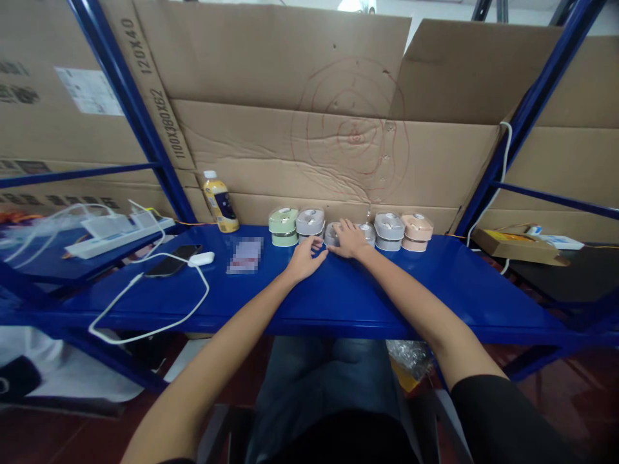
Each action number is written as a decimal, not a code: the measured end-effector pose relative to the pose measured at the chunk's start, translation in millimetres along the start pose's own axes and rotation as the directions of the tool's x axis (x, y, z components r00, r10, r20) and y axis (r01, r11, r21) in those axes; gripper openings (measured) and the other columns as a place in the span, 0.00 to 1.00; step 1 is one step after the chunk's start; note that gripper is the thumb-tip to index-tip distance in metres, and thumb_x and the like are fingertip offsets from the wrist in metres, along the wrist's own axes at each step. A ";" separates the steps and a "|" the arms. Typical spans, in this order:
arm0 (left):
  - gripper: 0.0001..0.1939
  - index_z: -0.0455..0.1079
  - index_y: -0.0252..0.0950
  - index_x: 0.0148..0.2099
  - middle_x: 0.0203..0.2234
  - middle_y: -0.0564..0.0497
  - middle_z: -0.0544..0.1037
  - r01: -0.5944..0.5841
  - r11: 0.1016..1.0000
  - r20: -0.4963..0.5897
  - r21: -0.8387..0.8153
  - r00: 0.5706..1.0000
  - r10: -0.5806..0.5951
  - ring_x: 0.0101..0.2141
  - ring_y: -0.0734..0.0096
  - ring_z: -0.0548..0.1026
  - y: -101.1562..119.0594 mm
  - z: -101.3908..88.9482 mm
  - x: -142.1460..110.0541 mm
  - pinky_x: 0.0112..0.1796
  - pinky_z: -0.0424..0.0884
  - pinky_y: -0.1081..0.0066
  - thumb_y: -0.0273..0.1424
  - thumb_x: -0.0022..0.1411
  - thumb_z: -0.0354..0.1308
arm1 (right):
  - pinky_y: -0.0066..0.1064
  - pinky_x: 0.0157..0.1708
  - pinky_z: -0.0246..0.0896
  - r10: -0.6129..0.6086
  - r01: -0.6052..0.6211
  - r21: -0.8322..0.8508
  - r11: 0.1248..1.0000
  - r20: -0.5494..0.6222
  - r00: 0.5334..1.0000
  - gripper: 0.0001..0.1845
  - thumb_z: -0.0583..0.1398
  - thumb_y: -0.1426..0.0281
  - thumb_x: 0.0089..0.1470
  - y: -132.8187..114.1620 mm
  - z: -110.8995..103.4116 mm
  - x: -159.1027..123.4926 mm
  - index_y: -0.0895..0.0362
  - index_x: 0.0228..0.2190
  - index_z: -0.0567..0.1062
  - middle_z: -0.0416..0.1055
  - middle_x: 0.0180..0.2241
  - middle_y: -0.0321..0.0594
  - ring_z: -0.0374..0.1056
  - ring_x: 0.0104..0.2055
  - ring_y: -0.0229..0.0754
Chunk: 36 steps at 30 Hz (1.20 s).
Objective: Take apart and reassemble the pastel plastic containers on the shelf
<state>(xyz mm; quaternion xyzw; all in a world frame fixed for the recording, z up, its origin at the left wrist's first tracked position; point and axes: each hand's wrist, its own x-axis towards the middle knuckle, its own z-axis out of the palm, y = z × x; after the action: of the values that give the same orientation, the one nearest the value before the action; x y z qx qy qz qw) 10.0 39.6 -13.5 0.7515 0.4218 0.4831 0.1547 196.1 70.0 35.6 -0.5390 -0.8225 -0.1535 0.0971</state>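
Observation:
A row of small lidded boxes with clear tops stands along the back of the blue table: a green box point(284, 227), a grey box point(310, 223), a low grey box point(333, 233), another low one point(368, 232), a grey box point(389, 231) and a peach box point(416, 232). My right hand point(349, 240) reaches over the low middle boxes with its fingers spread, covering part of them. Just in front of the left grey box is my left hand point(307, 259), fingers loosely curved and apart, with nothing visible in it. Whether its fingertips touch a box I cannot tell.
On the blue table point(290, 303), a yellow bottle point(222, 203), a blurred card-like item point(245, 255), a dark phone point(173, 261) and a white cable point(206, 293) lie to the left. Cardboard point(271, 148) walls off the back. Blue posts point(546, 84) frame both sides.

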 end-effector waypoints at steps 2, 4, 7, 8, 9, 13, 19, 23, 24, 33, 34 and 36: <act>0.12 0.69 0.37 0.47 0.38 0.46 0.80 0.002 1.000 -0.043 0.009 0.999 -0.001 0.40 0.61 0.80 2.0 -1.2 0.8 0.42 0.77 0.62 0.33 0.61 0.62 | 0.51 0.67 0.51 0.001 -0.001 0.004 1.000 0.020 1.000 0.46 0.62 0.49 0.60 -8.7 2.8 -3.7 0.68 0.66 0.61 0.58 0.68 0.66 0.54 0.71 0.65; 0.12 0.69 0.37 0.46 0.38 0.46 0.79 0.006 1.000 -0.097 0.004 0.995 -0.006 0.39 0.61 0.80 4.6 -2.2 1.1 0.43 0.77 0.61 0.35 0.62 0.62 | 0.51 0.66 0.53 -0.038 0.038 0.018 0.999 -0.015 0.999 0.46 0.63 0.48 0.58 -11.7 1.7 -18.1 0.67 0.65 0.62 0.60 0.66 0.66 0.56 0.69 0.65; 0.15 0.68 0.37 0.49 0.39 0.45 0.79 -0.002 1.000 -0.171 -0.027 0.985 -0.003 0.40 0.60 0.79 9.5 -3.8 0.4 0.45 0.76 0.59 0.41 0.66 0.59 | 0.50 0.63 0.58 -0.155 0.163 0.093 0.982 -0.085 0.984 0.42 0.66 0.48 0.54 -9.9 -7.2 -51.9 0.62 0.60 0.68 0.66 0.62 0.62 0.61 0.66 0.64; 0.16 0.68 0.36 0.50 0.41 0.44 0.79 -0.010 0.999 -0.181 -0.037 0.984 0.003 0.40 0.60 0.79 11.1 -4.5 0.0 0.46 0.76 0.59 0.42 0.68 0.58 | 0.49 0.62 0.59 -0.189 0.203 0.133 0.970 -0.112 0.976 0.39 0.66 0.47 0.54 -9.2 -11.5 -63.5 0.61 0.57 0.70 0.69 0.59 0.59 0.63 0.64 0.62; 0.17 0.67 0.36 0.51 0.42 0.43 0.79 -0.020 0.999 -0.178 -0.042 0.984 0.012 0.42 0.59 0.79 12.6 -5.3 -0.5 0.46 0.76 0.58 0.44 0.69 0.56 | 0.48 0.60 0.61 -0.200 0.224 0.180 0.958 -0.143 0.969 0.35 0.65 0.46 0.55 -9.0 -16.0 -73.9 0.59 0.53 0.72 0.71 0.56 0.56 0.66 0.61 0.60; 0.20 0.69 0.37 0.52 0.46 0.42 0.79 -0.066 0.997 -0.079 -0.028 0.995 0.064 0.47 0.56 0.77 16.8 -8.4 -3.0 0.50 0.74 0.56 0.47 0.73 0.49 | 0.47 0.53 0.67 0.030 0.032 0.286 0.958 -0.208 0.978 0.35 0.61 0.40 0.55 -15.5 -28.8 -95.6 0.58 0.46 0.73 0.73 0.50 0.56 0.71 0.53 0.59; 0.31 0.67 0.37 0.62 0.58 0.38 0.74 -0.085 0.994 0.197 -0.072 0.976 0.098 0.58 0.49 0.74 15.8 -8.9 -6.9 0.58 0.71 0.50 0.50 0.64 0.62 | 0.48 0.48 0.70 0.126 -0.137 0.388 0.912 0.054 0.991 0.38 0.64 0.46 0.54 -7.7 -25.4 -87.7 0.58 0.56 0.69 0.74 0.51 0.58 0.74 0.51 0.62; 0.56 0.58 0.39 0.70 0.64 0.35 0.68 -0.078 0.992 0.367 -0.102 0.924 0.110 0.63 0.41 0.69 13.4 -7.3 -9.3 0.63 0.64 0.44 0.48 0.43 0.78 | 0.49 0.59 0.66 -0.248 0.177 0.612 0.771 0.034 0.968 0.48 0.71 0.54 0.46 21.1 -22.9 -83.3 0.57 0.64 0.64 0.69 0.61 0.55 0.69 0.61 0.59; 0.59 0.58 0.39 0.70 0.64 0.36 0.69 -0.079 0.991 0.388 -0.108 0.914 0.115 0.63 0.40 0.69 13.5 -6.9 -9.8 0.63 0.64 0.44 0.47 0.41 0.79 | 0.49 0.61 0.64 -0.299 0.207 0.653 0.728 0.031 0.954 0.50 0.72 0.56 0.44 27.6 -23.4 -82.5 0.57 0.65 0.63 0.68 0.62 0.54 0.68 0.62 0.58; 0.45 0.65 0.41 0.68 0.62 0.41 0.71 -0.175 0.983 0.376 -0.052 0.909 0.182 0.61 0.46 0.71 19.4 -11.3 -12.2 0.63 0.64 0.47 0.48 0.52 0.74 | 0.47 0.62 0.64 -0.217 0.067 0.868 0.493 0.048 0.975 0.35 0.69 0.59 0.51 78.5 -38.3 -78.8 0.51 0.59 0.70 0.72 0.60 0.43 0.69 0.61 0.52; 0.38 0.70 0.42 0.65 0.60 0.42 0.72 -0.191 0.981 0.397 -0.030 0.898 0.187 0.60 0.46 0.71 19.9 -11.9 -12.6 0.64 0.63 0.47 0.49 0.55 0.72 | 0.47 0.61 0.65 -0.163 0.032 0.880 0.473 0.052 0.985 0.32 0.67 0.58 0.55 83.3 -39.4 -78.7 0.51 0.59 0.70 0.74 0.57 0.43 0.71 0.59 0.51; 0.27 0.78 0.43 0.57 0.58 0.42 0.72 -0.198 0.980 0.436 0.013 0.883 0.173 0.60 0.46 0.71 21.0 -12.1 -13.7 0.64 0.63 0.46 0.50 0.60 0.68 | 0.46 0.56 0.70 -0.041 -0.052 0.895 0.443 0.078 0.996 0.27 0.62 0.58 0.60 89.2 -40.0 -77.9 0.52 0.59 0.70 0.78 0.51 0.45 0.75 0.53 0.50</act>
<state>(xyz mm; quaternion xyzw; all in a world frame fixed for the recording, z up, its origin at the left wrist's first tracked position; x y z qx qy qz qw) 7.4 14.2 -2.4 0.8809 0.3167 0.3047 0.1759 308.7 22.1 60.8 -0.4155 -0.7812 0.3276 0.3312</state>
